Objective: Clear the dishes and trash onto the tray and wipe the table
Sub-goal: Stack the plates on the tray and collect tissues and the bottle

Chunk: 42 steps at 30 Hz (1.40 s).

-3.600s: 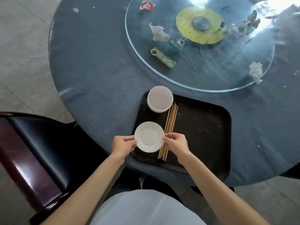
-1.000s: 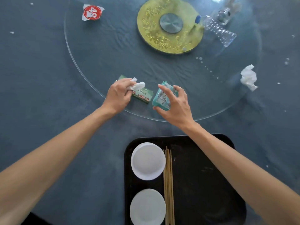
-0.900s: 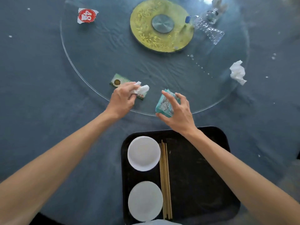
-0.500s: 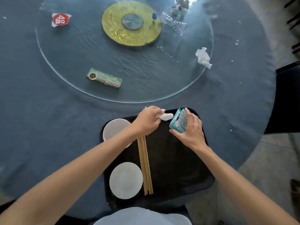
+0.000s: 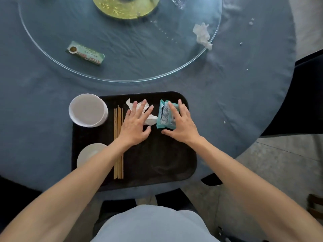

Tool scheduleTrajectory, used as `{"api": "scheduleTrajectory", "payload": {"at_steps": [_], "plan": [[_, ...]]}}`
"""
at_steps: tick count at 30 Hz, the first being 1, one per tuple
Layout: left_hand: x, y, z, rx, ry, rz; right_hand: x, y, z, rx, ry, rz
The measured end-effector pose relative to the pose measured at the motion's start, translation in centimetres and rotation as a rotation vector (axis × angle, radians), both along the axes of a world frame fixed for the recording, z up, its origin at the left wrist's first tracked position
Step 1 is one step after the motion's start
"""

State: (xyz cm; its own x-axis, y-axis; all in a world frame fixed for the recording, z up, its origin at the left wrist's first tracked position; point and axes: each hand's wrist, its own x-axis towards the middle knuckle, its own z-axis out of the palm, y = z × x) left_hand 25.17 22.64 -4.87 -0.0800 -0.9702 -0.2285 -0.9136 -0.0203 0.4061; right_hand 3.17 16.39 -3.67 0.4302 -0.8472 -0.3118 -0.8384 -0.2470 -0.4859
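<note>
A black tray point(image 5: 157, 165) lies at the table's near edge. On it are a white bowl point(image 5: 88, 110), a white plate point(image 5: 89, 152) partly under my left forearm, wooden chopsticks point(image 5: 118, 137), a crumpled white tissue point(image 5: 151, 119) and a teal packet point(image 5: 166, 115). My left hand point(image 5: 135, 124) hovers over the tissue with fingers spread straight. Fingers extended, my right hand point(image 5: 181, 126) lies over the teal packet. On the glass turntable point(image 5: 122, 49) lie a green box point(image 5: 85, 52) and another crumpled tissue point(image 5: 201, 34).
The round table has a blue cloth point(image 5: 35, 102) with small white crumbs at the right. A gold hub point(image 5: 125, 7) sits at the turntable's centre, a clear plastic bottle point(image 5: 178, 0) beside it. A dark chair point(image 5: 300, 95) stands at the right; grey floor lies below it.
Both hands carried the tissue and the teal packet from the turntable to the tray, set them down and let go. The fingers have straightened out.
</note>
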Motion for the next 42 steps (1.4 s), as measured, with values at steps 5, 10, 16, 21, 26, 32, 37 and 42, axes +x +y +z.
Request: {"api": "scheduleTrajectory", "payload": {"at_steps": [5,10,16,21,26,32,37,42], "plan": [[-0.4,0.7,2.0,0.003,0.007,0.070,-2.6,-0.9,2.4,-0.023,-0.057,-0.008],[-0.8,1.1,3.5,-0.014,0.051,0.103,-4.3,-0.5,4.3,-0.031,-0.045,-0.092],[-1.5,1.1,4.9,-0.115,0.090,0.105,-5.2,1.0,5.2,-0.071,-0.016,-0.117],[-1.9,-1.9,6.8,-0.162,0.083,0.108,-5.9,-0.6,6.6,-0.148,-0.027,-0.166],[-2.8,-7.8,8.6,-0.214,0.076,0.133,-7.0,-6.7,7.3,-0.154,-0.040,-0.180],[-4.6,-18.3,8.3,-0.173,0.072,0.244,-8.0,-18.7,6.5,-0.098,-0.070,-0.159],[-5.7,-27.5,7.6,-0.082,0.083,0.325,-7.6,-29.3,5.6,-0.087,-0.052,-0.110],[-6.5,-33.8,6.3,-0.050,0.085,0.362,-5.7,-37.2,4.1,-0.077,-0.061,-0.091]]}}
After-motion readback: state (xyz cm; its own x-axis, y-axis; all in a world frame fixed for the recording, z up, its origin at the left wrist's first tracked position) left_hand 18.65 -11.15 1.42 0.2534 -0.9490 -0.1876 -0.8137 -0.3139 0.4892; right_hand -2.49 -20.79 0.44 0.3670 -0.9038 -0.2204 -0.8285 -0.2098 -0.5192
